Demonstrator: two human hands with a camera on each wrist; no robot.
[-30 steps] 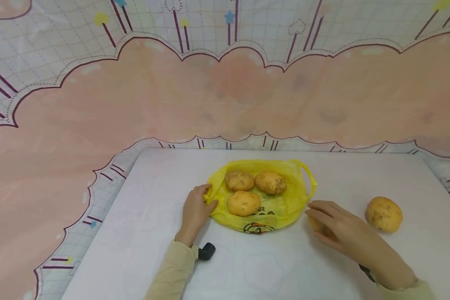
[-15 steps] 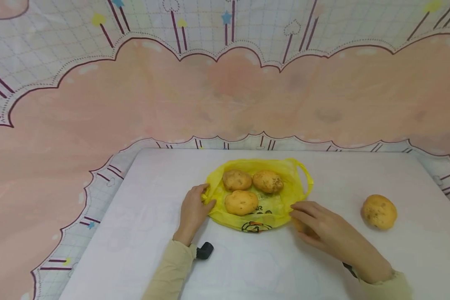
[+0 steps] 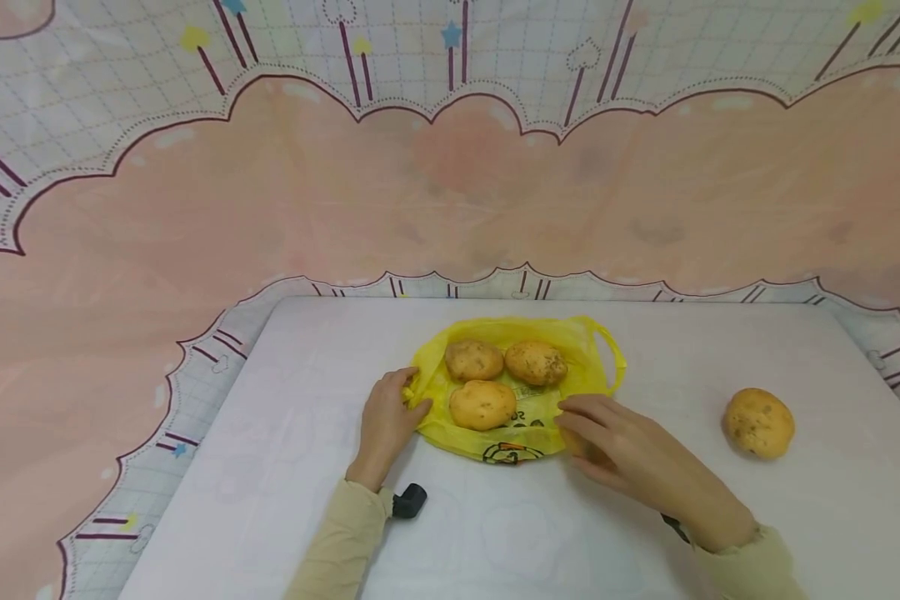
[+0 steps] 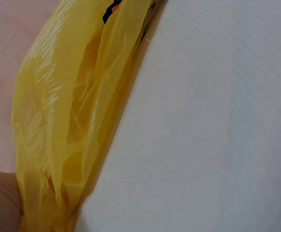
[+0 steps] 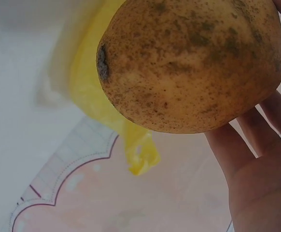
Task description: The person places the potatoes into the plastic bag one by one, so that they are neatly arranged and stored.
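Note:
A yellow plastic bag (image 3: 547,408) lies spread on the white table with its mouth facing up. Inside it are three potatoes: one at the back left (image 3: 474,361), one at the back right (image 3: 536,363) and one in front (image 3: 483,406). My left hand (image 3: 387,423) pinches the bag's left end between thumb and fingers. My right hand (image 3: 622,446) grips another potato (image 5: 193,67), speckled with dirt, at the bag's front right edge. In the head view the fingers hide most of that potato.
One more potato (image 3: 759,423) sits on the table (image 3: 690,350) at the right. The bag's loop handle (image 3: 611,358) sticks out at its right end. Behind the table hangs a patterned cloth (image 3: 390,200).
My right hand has moved left with its potato, from beside the bag to its front right edge. The left hand keeps its hold on the bag.

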